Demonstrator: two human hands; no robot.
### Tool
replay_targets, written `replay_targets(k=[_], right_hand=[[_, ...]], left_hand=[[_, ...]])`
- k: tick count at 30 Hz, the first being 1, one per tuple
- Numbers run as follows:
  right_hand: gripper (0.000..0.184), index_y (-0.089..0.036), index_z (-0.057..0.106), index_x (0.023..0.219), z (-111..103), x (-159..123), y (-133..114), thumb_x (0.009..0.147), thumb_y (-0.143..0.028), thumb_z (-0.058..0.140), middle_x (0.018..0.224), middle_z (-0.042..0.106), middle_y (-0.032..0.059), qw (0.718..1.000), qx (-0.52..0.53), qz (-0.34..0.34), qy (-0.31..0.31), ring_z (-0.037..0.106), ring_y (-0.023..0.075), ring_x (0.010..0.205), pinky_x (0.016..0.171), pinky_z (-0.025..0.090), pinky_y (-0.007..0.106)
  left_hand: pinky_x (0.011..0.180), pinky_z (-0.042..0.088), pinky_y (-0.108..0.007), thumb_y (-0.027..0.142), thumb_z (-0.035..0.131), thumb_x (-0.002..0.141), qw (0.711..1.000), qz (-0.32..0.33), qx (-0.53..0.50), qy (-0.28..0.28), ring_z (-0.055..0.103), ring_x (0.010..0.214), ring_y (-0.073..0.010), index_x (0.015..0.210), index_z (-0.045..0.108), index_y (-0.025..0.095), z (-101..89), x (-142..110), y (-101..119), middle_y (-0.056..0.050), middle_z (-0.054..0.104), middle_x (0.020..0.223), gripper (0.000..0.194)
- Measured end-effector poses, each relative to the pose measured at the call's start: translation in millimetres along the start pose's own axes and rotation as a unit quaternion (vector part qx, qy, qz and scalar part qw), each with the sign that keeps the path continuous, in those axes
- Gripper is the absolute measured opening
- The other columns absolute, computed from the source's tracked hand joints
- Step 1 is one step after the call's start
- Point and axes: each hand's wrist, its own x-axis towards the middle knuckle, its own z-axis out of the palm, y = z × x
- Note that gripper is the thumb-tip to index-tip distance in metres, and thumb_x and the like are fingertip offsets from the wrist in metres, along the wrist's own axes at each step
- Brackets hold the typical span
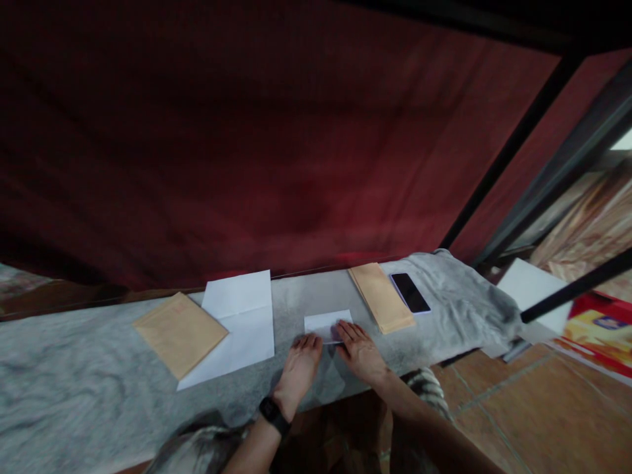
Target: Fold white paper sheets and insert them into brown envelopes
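Observation:
A small folded sheet of white paper [323, 320] lies on the grey cloth in front of me. My left hand [301, 363] rests at its lower left corner, fingers extended and lying down. Across its right part, my right hand [363, 350] lies with the fingers stretched out and flat. Both hands press on the paper without gripping it. The paper's near edge is partly hidden by the fingers. A black watch [274, 416] sits on my left wrist.
Left of my hands, a brown envelope [178, 332] overlaps a creased white sheet [247, 329]. Brown envelopes [382, 299] and a phone [411, 293] lie to the right. Grey cloth [89, 382] covers the narrow surface, with a red curtain [276, 145] behind and a black bar [513, 151] at right.

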Motion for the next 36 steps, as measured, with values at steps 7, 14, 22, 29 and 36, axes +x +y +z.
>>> replay_targets(k=[7,14,22,29,36], right_hand=[[0.031,-0.023,0.073,0.100,-34.1,17.7,5.9,0.096,-0.036,0.044,0.091,0.076,0.0057,0.977,0.183,0.105,0.013,0.071,0.0222,0.082,0.075,0.056,0.033],[0.042,-0.021,0.069,0.096,-29.0,18.2,-22.0,0.077,-0.059,0.064,0.087,0.073,0.0048,0.788,0.557,0.264,0.005,0.069,0.0216,0.078,0.064,0.060,0.032],[0.040,-0.020,0.066,0.102,-11.0,9.1,-21.5,0.075,-0.049,0.066,0.083,0.071,0.0044,0.799,0.528,0.287,0.006,0.069,0.0233,0.076,0.061,0.060,0.034],[0.040,-0.026,0.063,0.128,-33.0,11.1,-3.9,0.098,-0.027,0.038,0.119,0.068,0.0091,0.983,0.114,0.034,0.138,0.065,0.0233,0.104,0.089,0.053,0.036],[0.049,-0.027,0.055,0.138,2.5,-20.6,-11.1,0.093,-0.013,0.041,0.133,0.063,0.0075,0.995,-0.050,-0.078,0.031,0.059,0.0241,0.116,0.101,0.044,0.043]], left_hand=[[0.094,0.049,-0.039,0.037,0.067,0.086,0.870,-0.160,-0.406,0.230,0.065,0.105,-0.0242,0.126,0.059,0.024,-26.8,16.6,-15.1,-0.008,0.069,0.115,0.042],[0.081,0.052,-0.035,0.041,0.081,0.069,0.622,-0.278,-0.719,0.139,0.068,0.090,-0.0223,0.136,0.050,0.016,-15.8,14.0,-9.2,-0.007,0.072,0.097,0.078],[0.063,0.049,-0.027,0.031,0.076,0.068,0.685,-0.265,-0.664,0.141,0.064,0.066,-0.0172,0.122,0.060,0.015,3.4,17.7,-2.8,0.001,0.069,0.071,0.059],[0.078,0.057,-0.037,0.060,0.075,0.072,0.553,-0.257,-0.788,0.081,0.070,0.097,-0.0265,0.121,0.057,0.019,-17.4,13.4,13.3,-0.012,0.072,0.104,0.067],[0.070,0.056,-0.032,0.036,0.082,0.065,0.556,-0.319,-0.756,0.131,0.069,0.081,-0.0210,0.102,0.064,0.018,-4.5,8.6,7.4,-0.007,0.072,0.093,0.045]])
